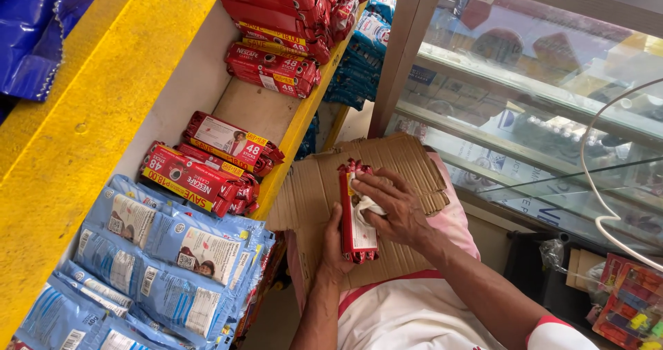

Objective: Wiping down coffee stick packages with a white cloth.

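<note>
Red sachet pack (357, 215), long flat bundle with a white label panel on its face, crimped ends, stands upright on edge over a torn cardboard sheet (400, 163), at about 5 o'clock from the yellow shelf edge (304, 115). Left hand (334, 243) at 7 o'clock of the pack, fingers wrapped around its back edge, gripping it, forearm rising from below. Right hand (390, 205) at 3 o'clock, palm down, pressing a white cloth (366, 206) onto the label, grasping the cloth.
</note>
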